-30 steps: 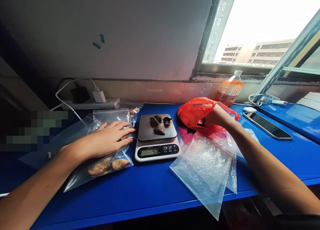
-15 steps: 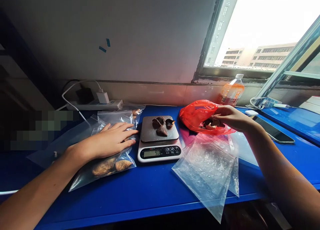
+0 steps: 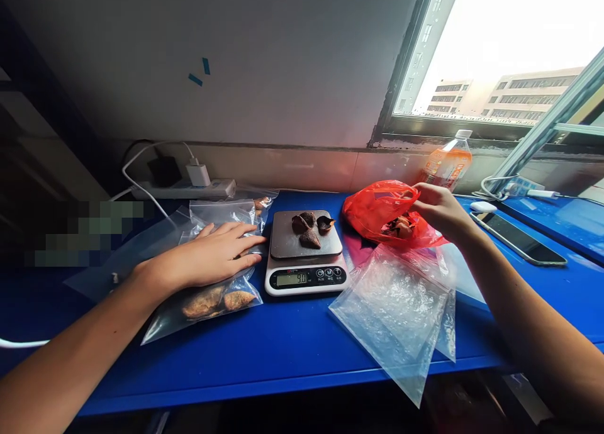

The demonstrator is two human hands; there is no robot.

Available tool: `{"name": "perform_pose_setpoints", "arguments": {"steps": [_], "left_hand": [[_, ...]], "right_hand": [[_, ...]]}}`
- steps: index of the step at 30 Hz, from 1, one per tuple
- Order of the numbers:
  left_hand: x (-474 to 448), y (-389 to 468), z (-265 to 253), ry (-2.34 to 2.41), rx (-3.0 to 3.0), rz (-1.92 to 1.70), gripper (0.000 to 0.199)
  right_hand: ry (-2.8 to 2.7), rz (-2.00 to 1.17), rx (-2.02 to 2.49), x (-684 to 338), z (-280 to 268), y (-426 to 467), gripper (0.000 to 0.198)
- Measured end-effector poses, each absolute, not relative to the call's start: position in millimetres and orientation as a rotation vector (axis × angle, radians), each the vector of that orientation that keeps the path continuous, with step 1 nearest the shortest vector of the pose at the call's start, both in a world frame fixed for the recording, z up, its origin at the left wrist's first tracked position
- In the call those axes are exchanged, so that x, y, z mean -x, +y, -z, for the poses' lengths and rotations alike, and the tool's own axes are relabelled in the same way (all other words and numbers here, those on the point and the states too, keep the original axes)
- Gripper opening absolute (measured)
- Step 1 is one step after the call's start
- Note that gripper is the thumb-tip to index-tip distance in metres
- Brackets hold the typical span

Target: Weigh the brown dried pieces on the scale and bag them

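My left hand [image 3: 224, 248] lies flat with fingers spread on clear zip bags; the nearest zip bag [image 3: 177, 311] holds brown dried pieces [image 3: 238, 300]. Right of it stands a white digital kitchen scale [image 3: 306, 277], its display showing what looks like 9.0. Several dark brown dried husk-like pieces [image 3: 310, 238] sit on its metal plate. My right hand [image 3: 441, 211] pinches the upper rim of a red plastic bag [image 3: 365, 214]. More dark pieces [image 3: 400, 226] show in the bag's opening; the fingertips are partly hidden by the rim.
Flat clear zip bags [image 3: 391, 314] overhang the table's front edge. An orange drink bottle [image 3: 450, 160] stands by the window. A phone [image 3: 519, 238] and a white earphone case [image 3: 482, 207] lie at right. A power strip [image 3: 217, 189] with a white charger [image 3: 198, 173] is behind.
My right hand has come up from the pieces inside the red bag to its rim. My left hand stays on the zip bags. The display reading looks unchanged.
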State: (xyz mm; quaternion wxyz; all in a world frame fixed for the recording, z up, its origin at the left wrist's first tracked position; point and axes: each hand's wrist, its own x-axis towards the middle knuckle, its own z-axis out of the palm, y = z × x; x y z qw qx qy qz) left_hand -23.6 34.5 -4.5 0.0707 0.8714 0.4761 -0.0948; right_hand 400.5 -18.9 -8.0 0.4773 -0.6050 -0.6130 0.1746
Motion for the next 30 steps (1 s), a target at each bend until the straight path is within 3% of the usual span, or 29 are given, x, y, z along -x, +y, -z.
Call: {"name": "perform_pose_setpoints", "arguments": {"steps": [3, 8, 14, 19, 25, 30], "left_hand": [[26, 37, 8, 1.418, -2.627, 0.261, 0.061], [25, 35, 6, 1.421, -2.628, 0.261, 0.061], [21, 31, 2, 1.437, -2.621, 0.273, 0.061], [21, 31, 1, 1.446, -2.606, 0.253, 0.061], [19, 32, 1, 1.444, -2.623, 0.278, 0.061], [23, 35, 4, 1.451, -2.616, 0.290, 0.062]], "right_hand": [[-1.398, -0.295, 1.502, -395, 6, -20, 0.009], [-1.428, -0.438, 1.384, -371, -1, -28, 0.007], [-1.917, -0.498, 1.262, -349, -17, -56, 0.015], [-2.141, -0.092, 1.162, -306, 3, -58, 0.002], [-2.207, 0.183, 0.923, -287, 12, -43, 0.015], [-1.926, 0.369, 1.279, -350, -22, -62, 0.003]]}}
